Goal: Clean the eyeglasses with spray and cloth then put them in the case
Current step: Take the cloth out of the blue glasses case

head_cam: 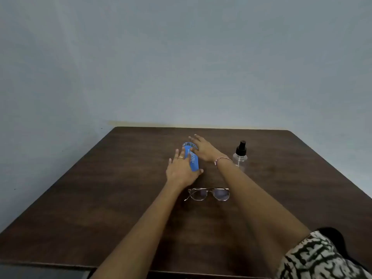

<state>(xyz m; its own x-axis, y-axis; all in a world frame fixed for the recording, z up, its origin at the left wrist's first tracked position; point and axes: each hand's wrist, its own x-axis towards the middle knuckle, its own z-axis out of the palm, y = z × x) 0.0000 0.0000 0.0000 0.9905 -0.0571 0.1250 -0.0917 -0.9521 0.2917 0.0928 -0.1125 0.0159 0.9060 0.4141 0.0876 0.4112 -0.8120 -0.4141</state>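
A blue eyeglass case (pixel 192 158) with white print lies on the dark wooden table (pixel 120 198), past the middle. My left hand (pixel 181 171) rests on its near end with fingers stretched out and thumb at the case's right side. My right hand (pixel 203 149) lies over its far end, fingers straight. The eyeglasses (pixel 209 194), thin-framed with clear lenses, lie folded on the table just nearer to me than the case, between my forearms. A clear spray bottle (pixel 240 158) with a black pump top stands upright to the right of my right wrist. No cloth shows.
A plain grey wall stands behind the table's far edge (pixel 201 127). The near table edge runs along the bottom of the view. A patterned sleeve (pixel 314 258) shows at the lower right.
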